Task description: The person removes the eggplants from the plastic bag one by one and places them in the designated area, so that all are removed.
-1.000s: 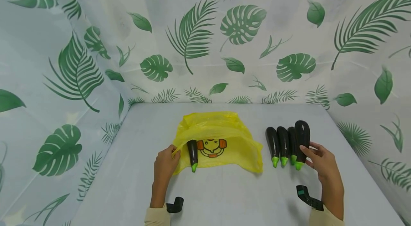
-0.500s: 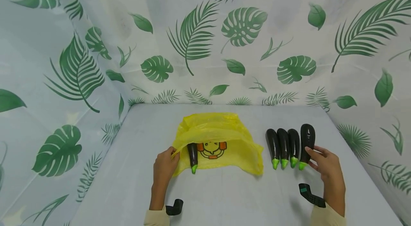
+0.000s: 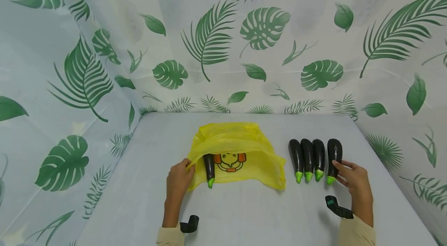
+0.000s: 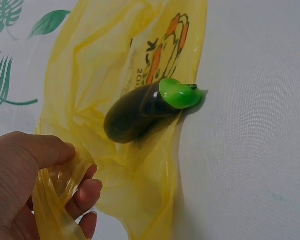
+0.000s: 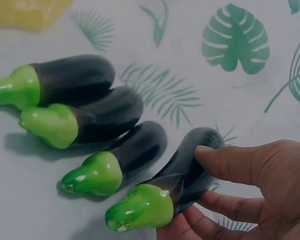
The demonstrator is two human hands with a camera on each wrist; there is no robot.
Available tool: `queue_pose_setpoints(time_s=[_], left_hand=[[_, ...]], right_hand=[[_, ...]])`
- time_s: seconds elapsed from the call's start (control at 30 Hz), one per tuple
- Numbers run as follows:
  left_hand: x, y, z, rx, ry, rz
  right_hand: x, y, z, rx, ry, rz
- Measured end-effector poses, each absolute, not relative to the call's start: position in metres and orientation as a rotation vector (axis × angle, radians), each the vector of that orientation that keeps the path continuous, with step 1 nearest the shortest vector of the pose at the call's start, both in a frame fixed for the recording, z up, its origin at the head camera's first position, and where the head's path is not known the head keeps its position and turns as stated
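Note:
My left hand [image 3: 179, 178] pinches the left edge of the mouth of a yellow plastic bag [image 3: 241, 141], which lies flat with a cartoon face printed on it. Inside the opening rests one eggplant [image 4: 140, 110], its green cap poking out past the bag's lower layer. At the right, my right hand [image 3: 354, 178] holds a dark eggplant [image 5: 190, 165] between thumb and fingers, cap toward me. Beside it lie several more eggplants [image 3: 307, 158] in a row, caps also toward me; a small gap separates them from the held one.
A white table [image 3: 244, 215] bears everything. White cloth with green leaf prints [image 3: 223, 44] hangs behind and along both sides. A black wrist-camera mount [image 3: 190, 224] sits at my left wrist, another mount [image 3: 338, 207] at my right.
My right hand has moved the held eggplant slightly right and down, away from the row, so the row's rightmost eggplant now shows fully. The left hand keeps its hold on the bag.

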State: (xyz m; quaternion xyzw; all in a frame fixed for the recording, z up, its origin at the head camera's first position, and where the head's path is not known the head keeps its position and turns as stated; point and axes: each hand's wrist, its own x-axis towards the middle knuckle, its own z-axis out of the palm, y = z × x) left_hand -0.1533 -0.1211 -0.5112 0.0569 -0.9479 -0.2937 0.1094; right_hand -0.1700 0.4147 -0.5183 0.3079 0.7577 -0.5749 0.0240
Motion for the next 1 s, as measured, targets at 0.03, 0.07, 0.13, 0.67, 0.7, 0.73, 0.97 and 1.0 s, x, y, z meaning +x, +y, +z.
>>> queue_pose_setpoints(time_s=[0.03,0.07,0.13,0.67,0.7,0.73,0.97,1.0], left_hand=[[-0.154,-0.121,-0.511,0.165,-2.786,-0.861],[-0.154,-0.121,-0.511,0.162,-2.787,-0.859],[-0.154,-0.122,-0.511,0.16,-2.788,-0.857],[-0.153,-0.122,-0.51,0.178,-2.811,-0.878],[-0.153,-0.122,-0.51,0.175,-2.811,-0.875],[-0.153,-0.122,-0.511,0.173,-2.809,-0.872],[-0.154,-0.121,-0.51,0.179,-2.809,-0.872],[-0.154,-0.121,-0.511,0.179,-2.808,-0.875]], right_hand=[[-0.169,0.411,-0.515,0.96,2.348,-1.767],[-0.169,0.408,-0.511,0.963,2.348,-1.761],[-0.17,0.405,-0.508,0.984,2.336,-1.765],[-0.184,0.407,-0.515,1.057,2.34,-1.719],[-0.185,0.406,-0.516,1.064,2.348,-1.709],[-0.186,0.405,-0.516,1.068,2.354,-1.703],[-0.186,0.399,-0.514,1.071,2.42,-1.648],[-0.186,0.399,-0.514,1.071,2.431,-1.641]])
